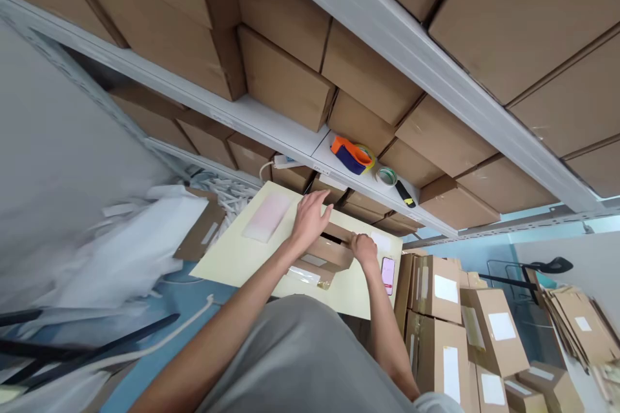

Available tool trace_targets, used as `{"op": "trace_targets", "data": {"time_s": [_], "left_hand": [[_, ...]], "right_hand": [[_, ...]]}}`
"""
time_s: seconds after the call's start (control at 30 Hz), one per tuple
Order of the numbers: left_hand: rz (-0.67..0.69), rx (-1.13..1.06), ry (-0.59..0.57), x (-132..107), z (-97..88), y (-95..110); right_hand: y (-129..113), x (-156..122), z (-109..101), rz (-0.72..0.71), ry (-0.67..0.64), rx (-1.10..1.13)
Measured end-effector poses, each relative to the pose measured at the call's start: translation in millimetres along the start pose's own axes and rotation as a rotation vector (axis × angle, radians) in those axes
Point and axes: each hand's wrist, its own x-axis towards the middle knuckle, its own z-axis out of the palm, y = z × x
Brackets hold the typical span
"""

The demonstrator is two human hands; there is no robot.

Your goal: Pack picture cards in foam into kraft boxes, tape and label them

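Observation:
A small cardboard box (334, 251) lies on a pale yellow tabletop (227, 264), a dark gap showing along its top. Clear tape and a loose flap stick out at its near side. My left hand (310, 219) rests at the box's left far corner, fingers stretched and thumb apart. At the right end, my right hand (364, 248) has its fingers curled on the edge of the box. What is inside the box cannot be made out.
A phone (387, 274) and a pinkish translucent sheet (268, 216) lie on the table. The shelf above holds a tape dispenser (352, 156), a tape roll (386, 175) and a box cutter (405, 194). Stacked cartons (438, 322) stand right; white packing material (130, 245) is left.

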Motion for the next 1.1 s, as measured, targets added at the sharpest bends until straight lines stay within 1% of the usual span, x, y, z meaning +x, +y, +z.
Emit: {"op": "trace_targets", "data": {"time_s": [0.1, 0.17, 0.2, 0.3, 0.33, 0.37, 0.4, 0.47, 0.57, 0.63, 0.7, 0.77, 0.83, 0.9, 0.97, 1.0, 1.03, 1.1], "left_hand": [[0.034, -0.032, -0.010, 26.3, -11.0, 24.2], [0.032, -0.066, 0.008, 35.8, -19.4, 34.1], [0.032, -0.086, 0.025, 39.1, -23.7, 38.5], [0.050, -0.143, 0.089, 47.8, -35.4, 53.3], [0.057, -0.157, 0.109, 50.5, -38.3, 59.0], [0.059, -0.169, 0.130, 52.8, -40.7, 64.8], [0.058, -0.179, 0.147, 54.6, -42.4, 70.3], [0.059, -0.197, 0.167, 55.2, -44.5, 78.8], [0.070, -0.220, 0.159, 48.4, -45.5, 82.0], [0.055, -0.224, 0.138, 40.5, -45.6, 77.9], [0.017, -0.225, 0.116, 31.6, -45.7, 70.9], [-0.033, -0.245, 0.104, 22.6, -46.5, 63.3], [-0.085, -0.283, 0.108, 12.8, -48.3, 56.5], [-0.131, -0.332, 0.132, 1.3, -50.7, 51.4], [-0.153, -0.380, 0.164, -12.4, -52.4, 48.5], [-0.151, -0.400, 0.175, -20.0, -52.5, 47.8], [-0.145, -0.418, 0.177, -28.0, -51.8, 47.5], [-0.133, -0.449, 0.151, -43.9, -48.6, 47.9]], "right_hand": [[-31.3, 10.4, -25.3, -0.002, -0.034, -0.079], [-54.0, 14.6, -48.7, -0.070, -0.001, -0.085], [-66.7, 17.2, -62.7, -0.137, 0.036, -0.066], [-111.3, 33.5, -105.8, -0.550, 0.272, 0.135], [-127.4, 42.4, -117.3, -0.636, 0.313, 0.142], [-143.3, 52.5, -125.8, -0.675, 0.320, 0.116], [-158.2, 63.4, -130.9, -0.671, 0.306, 0.079], [-183.4, 84.6, -131.5, -0.581, 0.258, 0.005], [-205.3, 106.8, -117.8, -0.435, 0.201, -0.051], [-210.0, 114.0, -108.5, -0.399, 0.195, -0.039], [-209.0, 116.1, -103.3, -0.398, 0.201, -0.011], [-202.9, 112.8, -100.6, -0.416, 0.211, 0.037], [-191.0, 101.4, -96.3, -0.451, 0.217, 0.085], [-173.0, 79.1, -87.2, -0.507, 0.206, 0.186], [-150.9, 46.1, -73.6, -0.569, 0.159, 0.382], [-139.7, 27.1, -65.9, -0.590, 0.120, 0.490], [-129.1, 7.6, -58.3, -0.602, 0.055, 0.587], [-111.5, -28.7, -45.0, -0.584, -0.043, 0.753]]}}
